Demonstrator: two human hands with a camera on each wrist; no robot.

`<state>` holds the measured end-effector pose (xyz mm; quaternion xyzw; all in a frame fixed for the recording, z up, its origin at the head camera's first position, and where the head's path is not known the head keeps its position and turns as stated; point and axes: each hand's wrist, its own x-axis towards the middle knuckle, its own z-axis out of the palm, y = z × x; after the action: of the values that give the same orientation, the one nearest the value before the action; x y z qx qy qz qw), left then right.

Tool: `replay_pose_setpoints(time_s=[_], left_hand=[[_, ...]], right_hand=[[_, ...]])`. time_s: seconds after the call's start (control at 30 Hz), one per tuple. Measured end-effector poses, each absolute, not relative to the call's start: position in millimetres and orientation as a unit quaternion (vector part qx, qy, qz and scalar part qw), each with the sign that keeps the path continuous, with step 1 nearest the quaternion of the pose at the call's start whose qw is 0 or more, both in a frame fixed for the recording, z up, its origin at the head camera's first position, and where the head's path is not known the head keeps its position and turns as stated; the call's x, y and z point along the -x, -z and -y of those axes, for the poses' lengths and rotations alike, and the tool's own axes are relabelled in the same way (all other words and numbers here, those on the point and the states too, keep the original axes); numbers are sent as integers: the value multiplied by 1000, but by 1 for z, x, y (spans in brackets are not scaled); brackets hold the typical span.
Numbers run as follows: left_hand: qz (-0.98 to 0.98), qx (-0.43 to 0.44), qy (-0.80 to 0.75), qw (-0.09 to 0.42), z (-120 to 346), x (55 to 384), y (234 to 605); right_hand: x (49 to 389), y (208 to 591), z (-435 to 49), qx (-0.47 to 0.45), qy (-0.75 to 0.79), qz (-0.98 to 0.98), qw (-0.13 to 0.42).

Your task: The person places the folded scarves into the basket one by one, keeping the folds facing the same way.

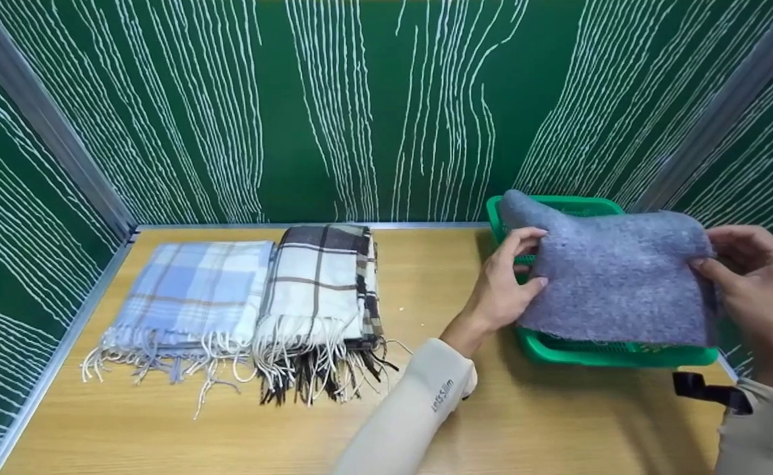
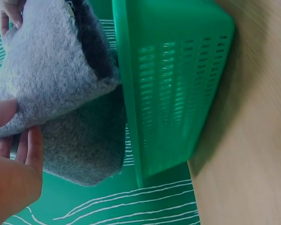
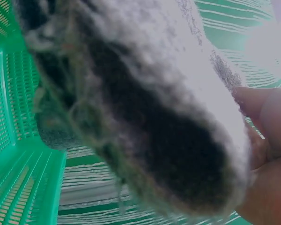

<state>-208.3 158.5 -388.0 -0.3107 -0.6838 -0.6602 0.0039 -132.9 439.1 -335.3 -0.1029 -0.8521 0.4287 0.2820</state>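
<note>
A folded, fuzzy grey-blue woollen cloth (image 1: 624, 277) is held over the green plastic basket (image 1: 597, 356) at the right of the table. My left hand (image 1: 502, 287) pinches its left edge, thumb on the near face; in the left wrist view the fingers (image 2: 35, 147) go under the fold. At the opposite edge my right hand (image 1: 766, 297) grips the cloth between thumb and fingers. One rolled corner sticks out at the upper left, above my left hand. Seen from the right wrist, the cloth's layers (image 3: 154, 126) gape at a fold. Most of the basket's inside is hidden.
Left on the wooden table (image 1: 228, 435) lies a folded blue-and-white checked scarf (image 1: 195, 284) with fringe. Against it is a black-and-white checked scarf (image 1: 317, 284), fringe toward me. Green walls with white lines (image 1: 334, 99) close off the back and sides.
</note>
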Motion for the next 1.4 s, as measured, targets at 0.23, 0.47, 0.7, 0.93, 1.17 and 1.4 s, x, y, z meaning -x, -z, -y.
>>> replay_pose_setpoints(time_s=[0.23,0.47,0.7,0.93,1.17,1.4], left_hand=[[720,255,642,-71,-163,210,397],[811,274,495,-148,-162,199,406],[822,338,431,-157,-152,189,403],[810,358,437,-156,-135,185,404],[794,334,488,-143,-111,194,413],[784,286,534,-138,-82,200,421]], right_hand=[[152,360,-450,96,-371,900,209],[168,400,-458,-14,-291,956,21],[169,401,-444,-23,-285,958,-21],[171,393,-423,-47,-291,955,19],[168,388,-403,-73,-315,943,79],[166,386,-382,-86,-318,938,110]])
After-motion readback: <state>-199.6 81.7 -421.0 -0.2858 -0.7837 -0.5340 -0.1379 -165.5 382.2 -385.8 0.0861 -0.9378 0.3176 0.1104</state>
